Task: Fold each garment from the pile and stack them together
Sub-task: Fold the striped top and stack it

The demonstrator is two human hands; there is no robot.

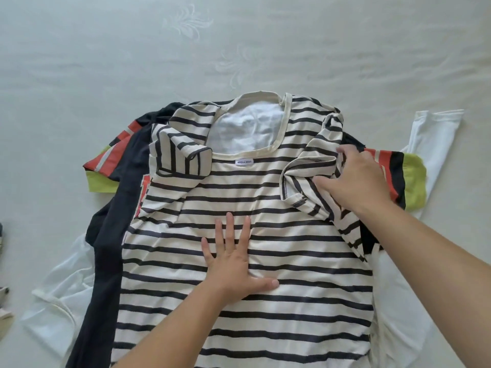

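Striped cotton fills the middle of the head view: a cream shirt with dark stripes (247, 235) lies spread face down on a pale bedsheet (106, 49), its neckline at twelve o'clock and its hem running out of the frame at six. Judging by how things lie, the folding is only in its opening stage. Both short sleeves are turned in over the body, the one at ten o'clock lying flat, the one at two o'clock bunched and not yet smoothed; the body itself is not folded. Under it lie two more garments, still spread out: a dark shirt with red and lime sleeves (106, 235) showing at nine and three o'clock, and a white long-sleeved top (435, 134) reaching out at two and at eight o'clock. No folded stack shows anywhere, so all three pieces appear to remain, with the stacking after that. At the far nine o'clock edge some small things are cut off by the frame and cannot be made out. The left hand (233, 264) lies flat on the middle of the striped shirt, fingers straight and slightly spread, thumb out to three o'clock, pressing the cloth down. The right hand (356, 176) rests on the bunched sleeve at two o'clock, palm down, fingers extended toward nine o'clock and a little bent over the folds; whether they pinch the cloth or only press it, I cannot tell.
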